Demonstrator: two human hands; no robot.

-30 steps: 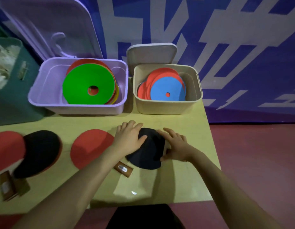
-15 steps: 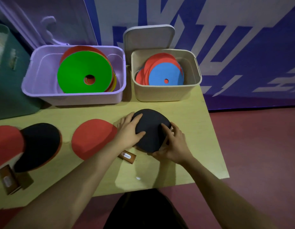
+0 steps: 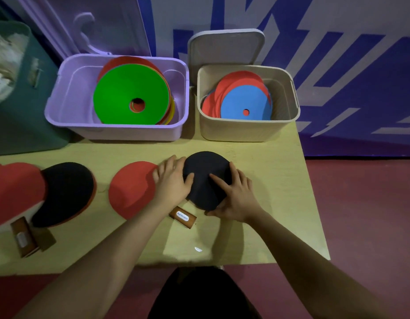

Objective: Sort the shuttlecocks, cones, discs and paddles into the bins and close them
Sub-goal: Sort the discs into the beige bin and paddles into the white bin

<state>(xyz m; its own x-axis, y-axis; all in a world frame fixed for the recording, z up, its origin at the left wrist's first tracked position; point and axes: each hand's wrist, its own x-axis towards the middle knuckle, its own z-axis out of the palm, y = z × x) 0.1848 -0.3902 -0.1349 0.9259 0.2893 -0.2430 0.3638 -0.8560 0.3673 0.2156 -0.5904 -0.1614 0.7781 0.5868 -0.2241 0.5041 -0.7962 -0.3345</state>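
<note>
Both hands, the left hand (image 3: 174,183) and the right hand (image 3: 231,196), clasp the black paddle (image 3: 205,178) on the bench (image 3: 275,194) just before the beige bin (image 3: 247,127), probably mid paddle-sorting; next it needs lifting clear into a bin.

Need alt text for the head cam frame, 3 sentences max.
Both hands, left hand and right hand, grip a black paddle on a yellow table, beside a red paddle. Behind sit an open purple bin of large discs topped by green and an open beige bin of red and blue discs. More paddles lie at left.
</note>
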